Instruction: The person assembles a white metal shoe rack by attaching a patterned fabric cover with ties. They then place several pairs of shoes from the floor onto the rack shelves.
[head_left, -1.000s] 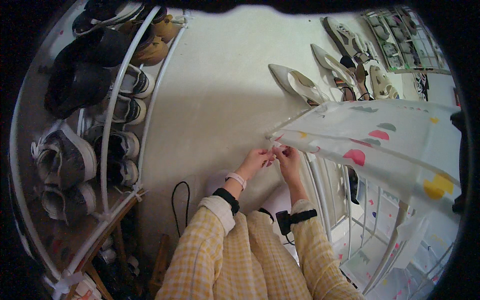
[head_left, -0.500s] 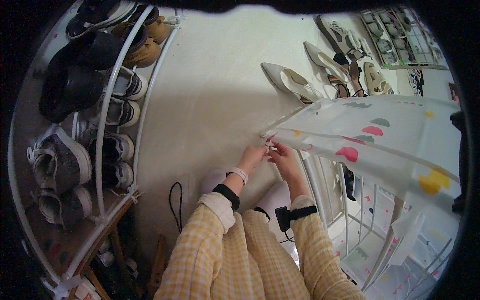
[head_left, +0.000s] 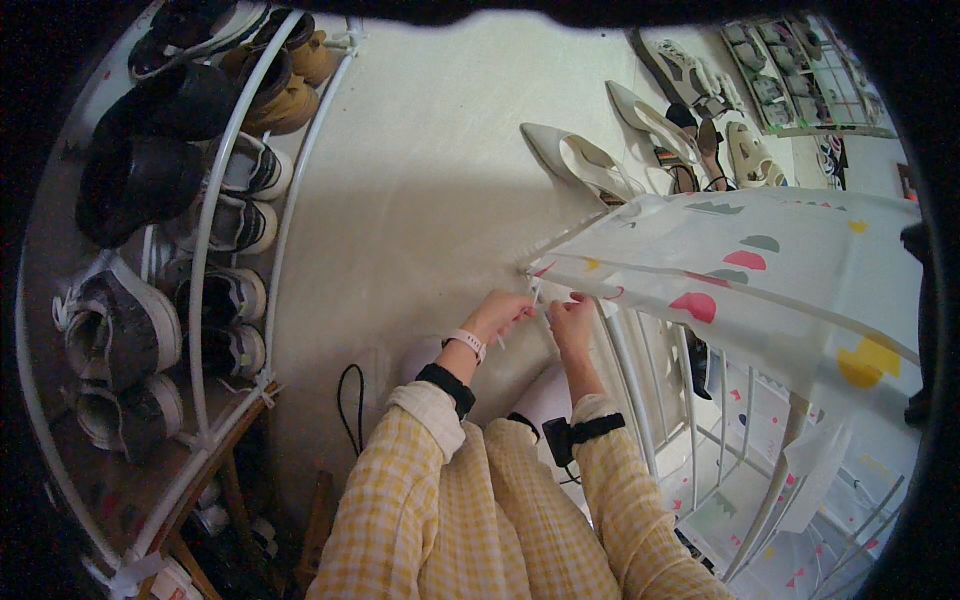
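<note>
Left hand (head_left: pixel 497 314), fingers pinched together on a thin white tie (head_left: pixel 535 292) at the near corner of the rack cover. Right hand (head_left: pixel 572 322) just beside it, fingertips closed on the same tie from the other side (exact grip on the string too small to make out fully). Both grips meeting right at the corner where the cover's hem joins a white metal rack (head_left: pixel 640 385).

Cover (head_left: pixel 760 270): thin, translucent white sheeting, slightly slack, printed with half-round shapes in pink, yellow and grey-green, stretched over the top of the rack and hanging down its side. Rack tubes slim, smooth, white, with straight bars running downward beneath the cover.

On the left wrist a pale pink band (head_left: pixel 466 344) and a black cuff; on the right wrist a black strap (head_left: pixel 580 434). Sleeves of soft yellow-and-white checked cloth.

Beyond the hands, a plain beige floor (head_left: pixel 420 170), matte. On it past the cover's far edge, a pointed cream shoe (head_left: pixel 572 160) and several sandals (head_left: pixel 690 85) (strappy, mixed colours). A black cable loop (head_left: pixel 350 400) on the floor near the left forearm.

Along the left rim, a second shoe rack (head_left: pixel 225 215) of curved white tubing, holding worn sneakers, black shoes and tan boots.
</note>
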